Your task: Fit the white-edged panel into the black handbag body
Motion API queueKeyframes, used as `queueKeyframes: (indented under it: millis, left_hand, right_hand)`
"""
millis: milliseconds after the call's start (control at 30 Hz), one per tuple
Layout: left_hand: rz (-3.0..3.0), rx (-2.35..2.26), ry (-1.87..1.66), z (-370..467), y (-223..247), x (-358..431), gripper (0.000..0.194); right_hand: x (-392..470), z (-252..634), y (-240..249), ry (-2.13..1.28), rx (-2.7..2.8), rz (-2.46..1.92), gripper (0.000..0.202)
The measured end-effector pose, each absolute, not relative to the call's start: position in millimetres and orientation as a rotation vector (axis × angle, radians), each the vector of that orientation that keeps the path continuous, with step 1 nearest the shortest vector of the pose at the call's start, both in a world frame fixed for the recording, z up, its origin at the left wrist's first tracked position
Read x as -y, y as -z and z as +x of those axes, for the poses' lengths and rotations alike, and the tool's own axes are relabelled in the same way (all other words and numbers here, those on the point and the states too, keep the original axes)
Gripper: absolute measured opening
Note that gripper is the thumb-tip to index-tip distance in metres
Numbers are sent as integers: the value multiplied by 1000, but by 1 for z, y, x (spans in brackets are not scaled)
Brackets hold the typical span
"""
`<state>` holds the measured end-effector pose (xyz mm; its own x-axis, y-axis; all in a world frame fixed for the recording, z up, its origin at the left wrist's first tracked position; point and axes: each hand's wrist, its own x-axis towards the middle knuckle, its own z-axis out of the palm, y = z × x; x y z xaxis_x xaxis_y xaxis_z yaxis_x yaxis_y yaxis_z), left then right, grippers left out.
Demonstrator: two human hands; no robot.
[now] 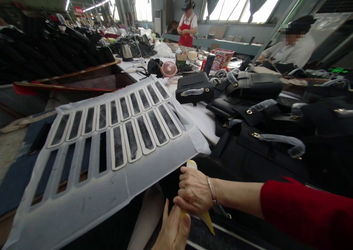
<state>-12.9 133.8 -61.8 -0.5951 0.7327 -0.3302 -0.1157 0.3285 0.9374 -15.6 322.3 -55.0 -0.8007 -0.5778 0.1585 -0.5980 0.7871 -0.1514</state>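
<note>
Factory worktable crowded with black bags at two o'clock; right hand fists a yellow tool beside the white sheet's edge, left hand open-fingered below.

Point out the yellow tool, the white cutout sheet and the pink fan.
yellow tool (191, 164), head view, tip above the right hand's fist
white cutout sheet (143, 172), head view, bare lower margin
pink fan (169, 69), head view, grille centre

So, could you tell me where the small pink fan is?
The pink fan stands far back on the white table, centre of the head view, just left of the nearest upright black handbag.
</note>
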Motion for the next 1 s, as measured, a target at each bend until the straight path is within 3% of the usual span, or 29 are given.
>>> queueKeyframes:
  millis: [133,367,533,667,733,867,1000]
  left_hand:
    - [559,-1750,-1318,-16,59,-134,70]
    - [318,-1160,-1427,-40,56,-146,90]
    - [523,-1253,-1307,-51,59,-151,54]
    - [547,-1335,-1256,-54,67,-151,41]
    - [557,-1355,-1239,-56,68,-152,39]
    - [578,-1330,-1221,-55,65,-151,42]
    - [247,-1203,-1385,-39,80,-139,54]
  right_hand:
    - [-317,3,51,-290,2950,771,45]
    - [-310,31,43,-278,3076,526,44]
    - [-332,54,23,-289,3144,99,54]
    - [-357,85,-6,-324,3110,-486,58]
    - [-366,104,-24,-658,3030,-814,52]
    - [-359,150,-53,-1736,2432,-1065,52]
    - [-307,191,-44,-2158,1656,-1229,51]
